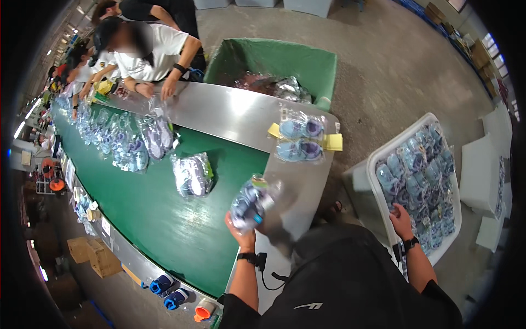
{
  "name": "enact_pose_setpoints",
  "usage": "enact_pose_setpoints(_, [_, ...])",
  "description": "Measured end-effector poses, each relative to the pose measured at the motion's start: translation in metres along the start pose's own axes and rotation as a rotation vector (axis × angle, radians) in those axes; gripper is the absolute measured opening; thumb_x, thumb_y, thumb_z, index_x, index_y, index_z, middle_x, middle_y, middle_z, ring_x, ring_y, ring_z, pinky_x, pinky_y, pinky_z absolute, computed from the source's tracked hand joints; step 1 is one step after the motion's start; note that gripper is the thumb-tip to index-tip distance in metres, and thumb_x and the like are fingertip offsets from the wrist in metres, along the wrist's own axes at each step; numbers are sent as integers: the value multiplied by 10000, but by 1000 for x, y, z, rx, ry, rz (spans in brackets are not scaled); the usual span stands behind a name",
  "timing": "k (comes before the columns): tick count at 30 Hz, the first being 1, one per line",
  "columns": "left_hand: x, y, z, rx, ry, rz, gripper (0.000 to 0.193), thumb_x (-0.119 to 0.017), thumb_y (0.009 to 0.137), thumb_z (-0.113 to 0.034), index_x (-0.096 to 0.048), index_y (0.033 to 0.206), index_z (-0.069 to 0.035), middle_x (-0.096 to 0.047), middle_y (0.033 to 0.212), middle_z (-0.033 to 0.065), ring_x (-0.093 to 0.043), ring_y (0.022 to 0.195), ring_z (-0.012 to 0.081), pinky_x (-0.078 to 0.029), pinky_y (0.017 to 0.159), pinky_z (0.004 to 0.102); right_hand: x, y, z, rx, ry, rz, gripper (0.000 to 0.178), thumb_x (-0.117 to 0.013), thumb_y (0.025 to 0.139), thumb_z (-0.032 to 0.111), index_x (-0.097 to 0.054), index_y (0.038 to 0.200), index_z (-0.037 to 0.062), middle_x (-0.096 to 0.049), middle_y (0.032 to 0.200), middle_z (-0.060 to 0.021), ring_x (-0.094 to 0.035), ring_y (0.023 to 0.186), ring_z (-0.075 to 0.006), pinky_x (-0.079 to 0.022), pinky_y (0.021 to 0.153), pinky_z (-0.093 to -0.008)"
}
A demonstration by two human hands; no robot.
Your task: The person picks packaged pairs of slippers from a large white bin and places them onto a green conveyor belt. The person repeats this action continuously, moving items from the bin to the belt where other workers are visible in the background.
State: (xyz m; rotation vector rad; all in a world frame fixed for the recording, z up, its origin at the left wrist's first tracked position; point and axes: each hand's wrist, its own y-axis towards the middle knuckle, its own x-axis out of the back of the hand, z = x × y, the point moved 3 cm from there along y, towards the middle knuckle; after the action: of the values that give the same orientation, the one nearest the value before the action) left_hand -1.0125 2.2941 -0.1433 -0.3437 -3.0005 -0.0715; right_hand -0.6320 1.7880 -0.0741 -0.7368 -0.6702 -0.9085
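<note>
My left hand (241,234) is closed around a clear plastic bag of light blue and purple shoes (249,205), held over the end of the green conveyor belt (159,219). The bag is slightly blurred. On the right, my right hand (402,220) reaches over the near left edge of a white bin (360,183), with nothing visible in its fingers, which are apart. Bagged blue shoes (419,175) stand in rows inside the bin, close to that hand. A bagged shoe pair (301,134) lies on the metal ledge (296,189), with yellow paper showing at both sides.
More bagged shoes (192,174) lie on the belt. Beyond the metal counter stands a green bin (271,55) with plastic wrap inside. A co-worker (150,52) handles a bag at far left. Loose navy shoes (175,299) and an orange-rimmed roll (204,311) sit along the near edge.
</note>
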Motion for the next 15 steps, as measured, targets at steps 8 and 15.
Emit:
enact_pose_setpoints(8, [23,-50,-10,812,-430,33,632,-644,939,-51,-346,1496,-54,-469,1441,140,-542,1239,240,-496,989,370,-15,25,40,1,151,151,468,-673,872,100,-568,1324,39,-682,992,-101,-658,839,-182,-544,770,-325])
enact_pose_setpoints(15, [-33,-36,-38,561,-140,396,935,-668,799,29,-172,1588,-43,-409,1481,195,-510,1278,264,-452,1058,384,-16,50,117,180,205,243,409,-663,902,119,-591,1293,19,-690,966,-79,-652,852,-136,-536,774,-301])
